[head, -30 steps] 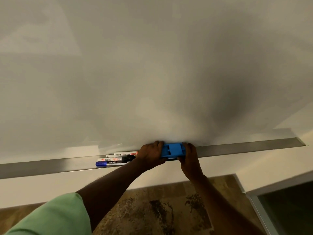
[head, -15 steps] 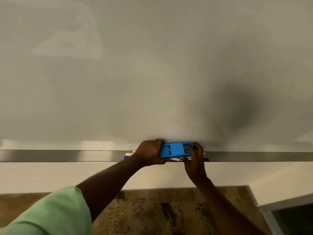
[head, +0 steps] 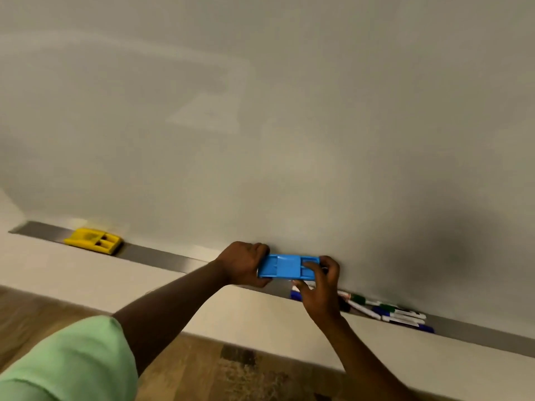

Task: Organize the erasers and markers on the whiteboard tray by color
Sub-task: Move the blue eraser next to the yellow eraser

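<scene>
A blue eraser (head: 285,266) is held just above the metal whiteboard tray (head: 162,257), close to the board. My left hand (head: 244,263) grips its left end and my right hand (head: 321,285) grips its right end. A yellow eraser (head: 94,241) lies on the tray far to the left. Several markers (head: 390,314) with green, blue and black caps lie in a loose pile on the tray to the right of my right hand. My right hand partly hides the pile's left end.
The whiteboard (head: 289,125) fills the upper view. Below the tray runs a pale wall strip (head: 86,276), then a wooden floor (head: 231,369). My green sleeve (head: 66,366) shows at the bottom left.
The view has swung left and tilted, so the yellow eraser and the marker pile now show. Both hands have kept hold of the blue eraser, which now sits left of the markers.
</scene>
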`<state>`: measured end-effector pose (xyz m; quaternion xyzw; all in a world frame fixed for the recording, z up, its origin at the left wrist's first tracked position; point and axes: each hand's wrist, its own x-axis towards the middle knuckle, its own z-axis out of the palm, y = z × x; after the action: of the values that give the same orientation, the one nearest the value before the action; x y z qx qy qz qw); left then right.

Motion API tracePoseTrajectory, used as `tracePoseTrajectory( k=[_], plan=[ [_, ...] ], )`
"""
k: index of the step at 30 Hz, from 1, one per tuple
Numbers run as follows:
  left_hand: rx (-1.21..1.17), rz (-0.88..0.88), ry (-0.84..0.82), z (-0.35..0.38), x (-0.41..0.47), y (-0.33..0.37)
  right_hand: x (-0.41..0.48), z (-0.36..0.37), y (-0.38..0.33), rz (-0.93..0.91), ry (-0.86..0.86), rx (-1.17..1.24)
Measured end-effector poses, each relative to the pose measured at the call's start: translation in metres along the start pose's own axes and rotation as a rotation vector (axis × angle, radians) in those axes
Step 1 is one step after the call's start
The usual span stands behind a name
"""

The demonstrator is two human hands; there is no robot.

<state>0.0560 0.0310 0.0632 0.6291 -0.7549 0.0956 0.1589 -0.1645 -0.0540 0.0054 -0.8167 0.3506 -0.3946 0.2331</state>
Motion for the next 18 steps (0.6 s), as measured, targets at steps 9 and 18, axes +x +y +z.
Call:
tracePoseTrajectory(
  k=[9, 18],
  plan=[
    [0.164, -0.059, 0.023, -0.054, -0.077, -0.102, 0.022, 0.104, -0.097, -0.102, -0.060, -0.011],
    [0.249, -0.122, -0.060, -0.081, -0.156, -0.196, 0.023, 0.213, -0.171, -0.076, -0.150, -0.023]
  ],
)
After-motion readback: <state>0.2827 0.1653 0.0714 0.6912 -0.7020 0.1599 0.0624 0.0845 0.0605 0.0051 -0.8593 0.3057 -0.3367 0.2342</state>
